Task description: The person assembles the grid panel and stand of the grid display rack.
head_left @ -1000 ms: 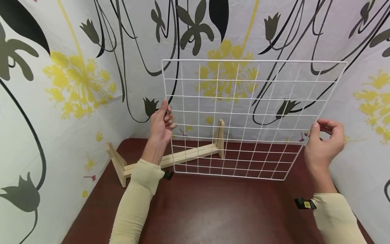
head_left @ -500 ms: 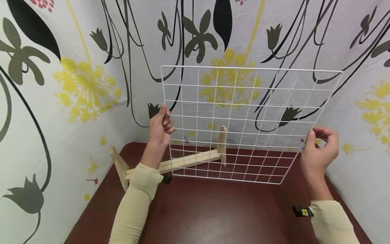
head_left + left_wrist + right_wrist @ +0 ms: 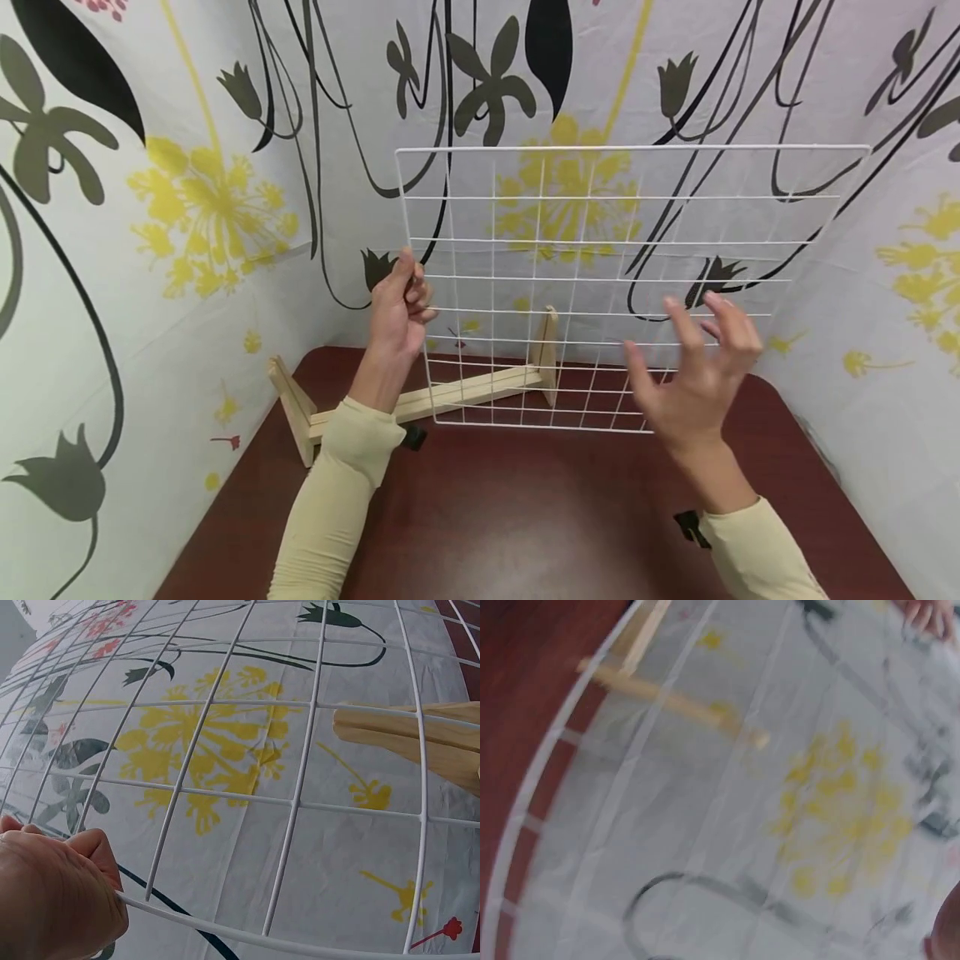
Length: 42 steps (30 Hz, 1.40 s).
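Note:
A white wire grid panel (image 3: 540, 242) is held up in front of me, its wires crossing in squares. My left hand (image 3: 402, 304) grips its left edge wire, fingers curled round it; the left wrist view shows the fist at the panel's rim wire (image 3: 225, 930). My right hand (image 3: 697, 375) is off the edge, fingers spread, in front of the panel's lower right part and hiding that corner. In the blurred right wrist view only a bit of that hand (image 3: 946, 926) shows. Behind the panel stands a pale wooden stand (image 3: 480, 383) with two upright ends and a crossbar.
The dark red-brown table (image 3: 525, 517) lies under everything. A white cloth (image 3: 337, 192) with grey, black and yellow plant prints hangs round the back and sides. The wooden stand's left upright (image 3: 294, 408) is near the table's left edge.
My right hand has let go of the panel's right edge and moved left in front of it, fingers now spread. My left hand keeps its grip, and the panel's right side has risen slightly.

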Each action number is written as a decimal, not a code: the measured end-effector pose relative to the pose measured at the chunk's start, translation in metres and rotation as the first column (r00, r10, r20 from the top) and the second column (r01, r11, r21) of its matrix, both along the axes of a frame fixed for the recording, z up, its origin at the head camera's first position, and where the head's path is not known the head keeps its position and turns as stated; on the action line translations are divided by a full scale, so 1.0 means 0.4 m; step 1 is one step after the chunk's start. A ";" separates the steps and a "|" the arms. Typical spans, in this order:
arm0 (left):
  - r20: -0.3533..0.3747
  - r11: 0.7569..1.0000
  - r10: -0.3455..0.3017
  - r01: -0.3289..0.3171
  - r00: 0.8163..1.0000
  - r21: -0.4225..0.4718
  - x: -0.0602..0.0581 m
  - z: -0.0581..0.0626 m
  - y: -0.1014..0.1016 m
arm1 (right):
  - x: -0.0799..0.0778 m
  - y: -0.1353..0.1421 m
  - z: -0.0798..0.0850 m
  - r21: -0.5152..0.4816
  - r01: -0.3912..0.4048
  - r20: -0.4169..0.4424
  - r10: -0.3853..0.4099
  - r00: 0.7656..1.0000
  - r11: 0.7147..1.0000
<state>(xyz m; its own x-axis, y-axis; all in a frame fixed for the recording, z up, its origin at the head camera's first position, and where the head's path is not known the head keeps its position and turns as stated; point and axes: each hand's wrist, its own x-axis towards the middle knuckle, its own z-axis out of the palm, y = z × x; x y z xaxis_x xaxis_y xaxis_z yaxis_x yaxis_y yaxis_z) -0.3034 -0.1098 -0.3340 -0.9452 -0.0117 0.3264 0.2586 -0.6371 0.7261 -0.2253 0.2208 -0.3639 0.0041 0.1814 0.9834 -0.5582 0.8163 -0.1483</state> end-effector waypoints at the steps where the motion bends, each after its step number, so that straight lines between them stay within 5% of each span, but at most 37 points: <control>1: -0.001 1.000 -0.001 0.001 1.000 -0.001 0.001 -0.001 0.003 | 0.008 -0.018 0.005 0.066 0.011 0.024 -0.013 1.000 0.998; 6: -0.003 1.000 0.003 -0.003 1.000 -0.003 0.012 -0.006 0.010 | 0.036 -0.085 0.028 0.284 -0.003 0.153 -0.042 0.987 0.959; 16: 0.000 1.000 0.027 -0.027 1.000 0.001 0.037 -0.014 0.005 | 0.007 -0.156 0.078 0.271 -0.027 0.354 -0.074 0.932 0.962; 31: -0.038 1.000 0.022 -0.022 0.999 -0.002 0.053 -0.015 0.018 | -0.074 -0.162 0.052 0.127 -0.039 0.294 0.000 0.956 0.991; 42: -0.085 0.999 0.019 -0.023 0.996 -0.047 0.060 -0.027 0.021 | -0.079 -0.175 0.054 0.022 -0.074 0.239 0.067 0.969 0.997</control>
